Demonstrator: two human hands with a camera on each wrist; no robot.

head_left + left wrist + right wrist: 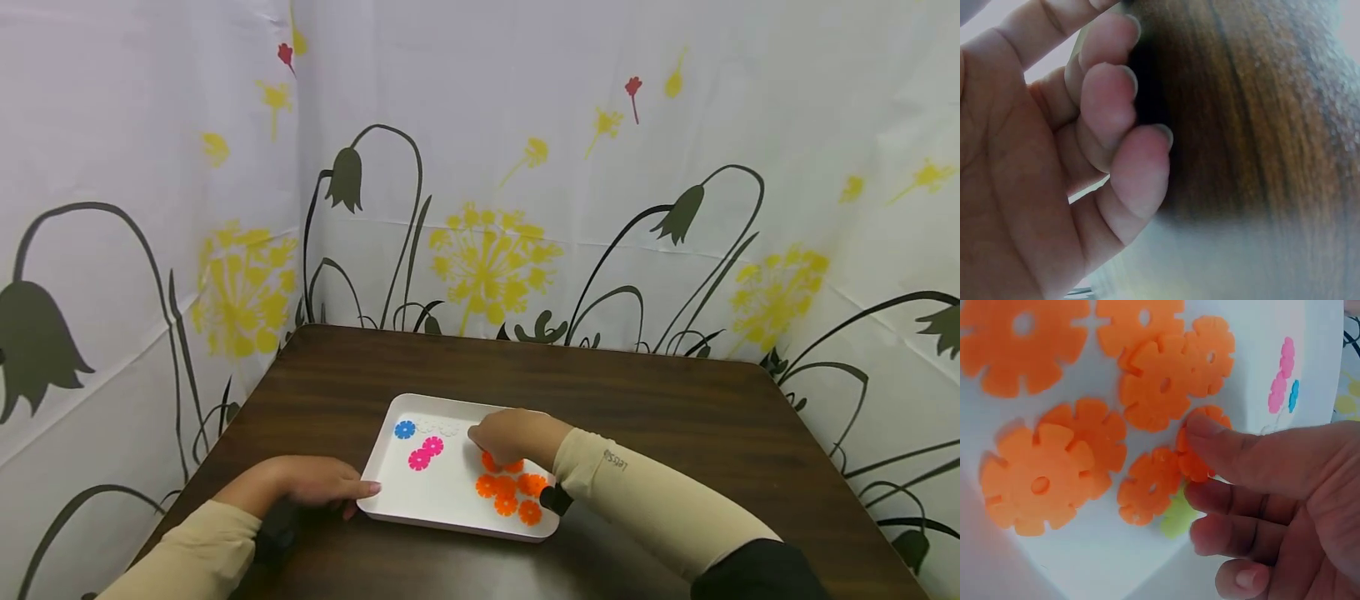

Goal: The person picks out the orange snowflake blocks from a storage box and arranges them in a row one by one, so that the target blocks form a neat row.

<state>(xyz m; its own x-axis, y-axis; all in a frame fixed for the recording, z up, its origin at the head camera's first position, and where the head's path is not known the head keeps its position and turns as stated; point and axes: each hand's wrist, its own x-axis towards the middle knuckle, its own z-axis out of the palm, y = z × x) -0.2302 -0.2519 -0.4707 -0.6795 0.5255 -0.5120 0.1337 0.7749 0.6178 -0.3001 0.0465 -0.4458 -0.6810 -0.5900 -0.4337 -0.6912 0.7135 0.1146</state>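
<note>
A white tray (pixel 442 500) holds notched plastic discs with centre holes. My left hand (pixel 318 481) grips the tray's left edge, thumb over the rim. Its other fingers (pixel 1141 175) curl in the left wrist view. Over the tray's right half, my right hand (pixel 513 435) pinches an orange notched disc (pixel 1197 456) between thumb and index finger. Several more orange discs (pixel 506 504) lie below this hand, some overlapping. A yellow-green disc (pixel 1179 515) shows partly behind the fingers. On the left side of the tray are a blue disc (pixel 404 430) and two touching pink discs (pixel 419 459).
Whitish, see-through discs (pixel 447 432) lie right of the blue one, along the tray's far side. The tray stands on a dark wooden table (pixel 637 408). A white curtain (pixel 480 100) with printed flowers hangs behind the table and at its sides.
</note>
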